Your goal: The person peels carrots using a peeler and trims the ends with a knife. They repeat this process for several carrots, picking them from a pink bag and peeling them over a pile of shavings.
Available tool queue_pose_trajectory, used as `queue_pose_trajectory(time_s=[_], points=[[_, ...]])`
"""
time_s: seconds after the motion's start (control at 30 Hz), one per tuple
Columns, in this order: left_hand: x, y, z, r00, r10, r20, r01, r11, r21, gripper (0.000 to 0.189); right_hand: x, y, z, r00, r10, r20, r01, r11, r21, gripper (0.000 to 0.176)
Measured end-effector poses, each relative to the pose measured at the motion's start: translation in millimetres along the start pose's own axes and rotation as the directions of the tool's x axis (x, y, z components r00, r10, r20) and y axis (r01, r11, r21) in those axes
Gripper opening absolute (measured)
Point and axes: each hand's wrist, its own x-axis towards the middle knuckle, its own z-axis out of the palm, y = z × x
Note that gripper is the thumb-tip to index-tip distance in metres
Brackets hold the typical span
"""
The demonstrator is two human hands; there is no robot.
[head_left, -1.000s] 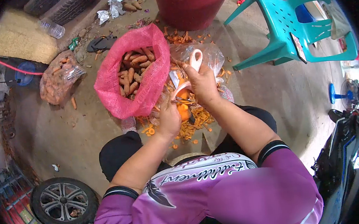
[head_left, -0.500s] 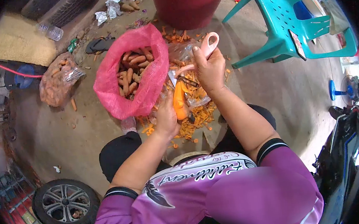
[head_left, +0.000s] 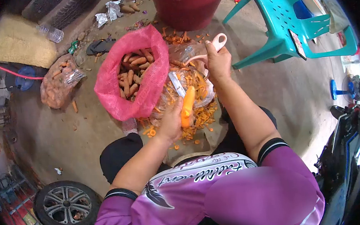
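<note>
My left hand (head_left: 173, 120) is closed around the lower part of a bright orange carrot (head_left: 188, 107), which is tilted with its tip up and away from me. A pale pink peeler (head_left: 218, 42) sits in my right hand (head_left: 219, 63), its looped handle end sticking out above my thumb. The peeler's head is apart from the carrot, up and to the right. Beneath both hands, orange peelings (head_left: 203, 117) lie scattered over the floor and clear plastic. Close by on the left stands a pink mesh sack (head_left: 111, 92) holding several unpeeled carrots (head_left: 136, 69).
A dark red tub (head_left: 192, 5) stands ahead, with a teal plastic chair (head_left: 274, 24) to the right. At left are a plastic bag of carrots (head_left: 61, 79) and a wheel (head_left: 66, 204). A motorbike (head_left: 343, 142) is on the far right.
My right hand has drawn the peeler up and right, away from the carrot. In my left hand the carrot now leans more to the right.
</note>
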Motion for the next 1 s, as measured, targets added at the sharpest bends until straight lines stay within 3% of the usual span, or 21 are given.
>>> queue_pose_trajectory(time_s=[0.13,0.17,0.23,0.3,0.33,0.43,0.5,0.53,0.63,0.87,0.97,1.0], points=[[7.1,3.5,-7.5,0.994,0.062,-0.091,-0.065,0.998,-0.027,0.037,-26.2,-0.5,6.2,0.992,0.027,0.127,0.001,0.977,-0.215,0.019],[8.0,3.4,-8.6,0.994,0.072,-0.081,-0.073,0.997,-0.010,0.038,-31.0,7.3,10.6,0.985,0.014,0.171,0.004,0.994,-0.107,0.019],[8.4,2.8,-13.2,0.999,0.032,-0.004,-0.032,0.999,-0.043,0.039,-27.0,4.1,6.1,0.979,0.105,0.175,-0.082,0.988,-0.133,0.018],[6.2,7.0,-20.2,0.990,-0.050,0.134,0.067,0.989,-0.128,0.039,-13.2,5.8,5.2,0.998,0.024,0.063,-0.021,0.999,-0.047,0.019],[5.5,7.3,-18.3,0.994,-0.050,0.098,0.065,0.986,-0.157,0.038,-11.7,4.2,1.7,0.994,0.101,0.041,-0.102,0.995,0.009,0.021],[5.8,11.5,-10.1,0.997,-0.068,0.045,0.077,0.962,-0.262,0.036,-35.1,-5.0,5.7,0.975,0.115,0.189,-0.078,0.978,-0.194,0.022],[8.9,16.2,-11.4,0.992,-0.098,0.073,0.118,0.925,-0.362,0.036,-60.3,-7.3,10.1,0.939,0.159,0.305,-0.104,0.976,-0.189,0.023],[5.0,23.2,-1.3,0.986,-0.160,-0.040,0.134,0.922,-0.362,0.036,-69.2,0.0,11.6,0.925,0.126,0.357,-0.077,0.986,-0.146,0.023],[14.6,5.7,-28.5,0.983,-0.169,0.072,0.184,0.925,-0.332,0.036,-77.0,14.5,10.8,0.904,0.075,0.422,-0.026,0.992,-0.121,0.023],[10.6,14.2,-15.9,0.995,-0.099,0.001,0.095,0.957,-0.273,0.034,-62.7,32.2,4.6,0.854,0.129,0.503,-0.022,0.977,-0.214,0.020],[13.1,7.8,-18.7,0.997,-0.075,0.005,0.074,0.966,-0.246,0.031,-34.7,34.5,0.3,0.944,0.054,0.326,0.099,0.895,-0.434,0.021],[10.4,2.6,-12.3,0.996,-0.084,-0.026,0.076,0.968,-0.239,0.031,-31.0,19.9,1.5,0.965,0.045,0.259,0.034,0.956,-0.291,0.024]])
